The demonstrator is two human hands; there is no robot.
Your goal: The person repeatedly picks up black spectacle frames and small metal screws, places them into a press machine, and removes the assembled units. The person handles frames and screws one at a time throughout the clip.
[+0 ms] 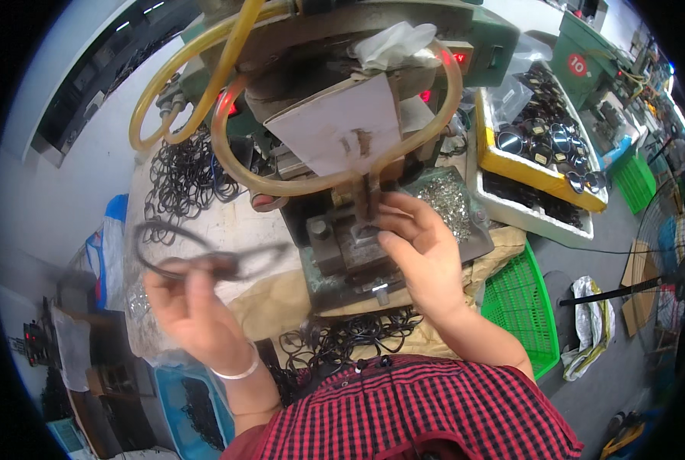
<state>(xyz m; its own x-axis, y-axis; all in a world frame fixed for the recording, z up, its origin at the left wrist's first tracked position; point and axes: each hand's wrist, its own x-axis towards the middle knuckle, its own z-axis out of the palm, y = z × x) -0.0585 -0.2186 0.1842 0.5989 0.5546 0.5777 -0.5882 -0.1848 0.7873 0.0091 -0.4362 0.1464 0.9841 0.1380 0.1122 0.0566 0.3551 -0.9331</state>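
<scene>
At left hand (198, 308), motion-blurred dark frame (226, 264)

We see a rough, worn metal press base (327, 287); above it, a glossy plastic hose (273, 187) and matt paper sheet (335, 123); right of it, a smooth plastic basket (520, 307).

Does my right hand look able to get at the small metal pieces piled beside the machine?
Probably yes: the right hand is close beside the small metal pieces, which lie uncovered with nothing visibly in between. It is at the metal fixture, though; whether it holds anything is unclear.
</scene>
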